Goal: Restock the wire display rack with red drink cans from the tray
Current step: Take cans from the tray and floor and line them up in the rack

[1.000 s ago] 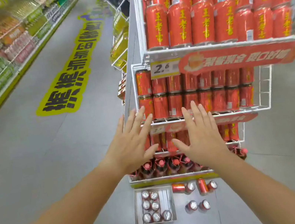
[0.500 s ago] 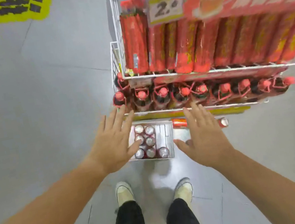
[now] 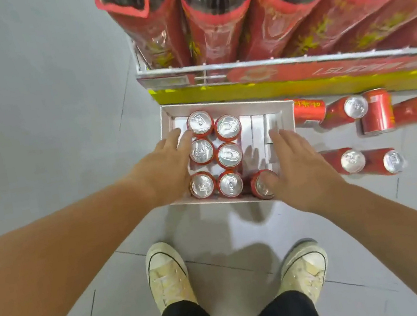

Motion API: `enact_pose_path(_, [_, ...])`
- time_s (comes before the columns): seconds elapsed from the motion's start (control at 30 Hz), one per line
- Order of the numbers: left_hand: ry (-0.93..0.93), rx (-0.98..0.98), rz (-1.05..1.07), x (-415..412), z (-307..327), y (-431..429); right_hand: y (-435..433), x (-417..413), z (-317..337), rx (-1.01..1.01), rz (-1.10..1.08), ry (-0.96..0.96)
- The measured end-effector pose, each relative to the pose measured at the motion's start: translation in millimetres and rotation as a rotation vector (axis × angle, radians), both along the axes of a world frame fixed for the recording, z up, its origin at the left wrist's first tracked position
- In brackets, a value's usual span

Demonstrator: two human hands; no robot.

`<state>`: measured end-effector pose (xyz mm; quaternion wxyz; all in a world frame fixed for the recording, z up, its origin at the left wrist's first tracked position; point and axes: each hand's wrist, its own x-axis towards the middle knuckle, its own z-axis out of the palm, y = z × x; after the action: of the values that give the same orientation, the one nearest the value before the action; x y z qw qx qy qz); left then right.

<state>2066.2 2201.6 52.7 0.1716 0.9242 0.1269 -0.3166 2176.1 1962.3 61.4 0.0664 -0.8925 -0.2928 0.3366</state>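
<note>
A shallow white cardboard tray [image 3: 285,114] lies on the floor below the wire display rack [image 3: 215,72]. Several red drink cans [image 3: 229,154] stand upright in the tray's left half. My left hand [image 3: 166,166] reaches into the tray's left side, fingers spread, fingertips beside the cans at the back left. My right hand [image 3: 297,167] hovers over the tray's right part, fingers apart, its thumb touching a tilted can [image 3: 261,186] at the front edge. Neither hand grips anything.
Several loose red cans [image 3: 376,113] lie and stand on the floor right of the tray. Large red-wrapped bottles [image 3: 219,12] fill the rack's bottom shelf above a yellow base strip [image 3: 300,87]. My two light shoes [image 3: 168,277] stand just behind the tray.
My view has dropped from the rack's upper shelves to the floor. Both hands have come down from the rack front into the tray, and the right thumb now touches a can.
</note>
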Motion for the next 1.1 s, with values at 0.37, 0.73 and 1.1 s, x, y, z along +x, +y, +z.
enact_pose_path(0.37, [-0.057, -0.269, 0.353, 24, -103, 1, 32, 37, -116, 0.133, -0.184, 0.171])
enact_pose_path(0.73, [-0.245, -0.431, 0.639, 13, -114, -7, 62, 66, -154, 0.518, -0.399, 0.47])
enact_pose_path(1.1, [-0.204, -0.377, 0.687, 15, -105, -4, 62, 59, -141, 0.667, -0.494, 0.454])
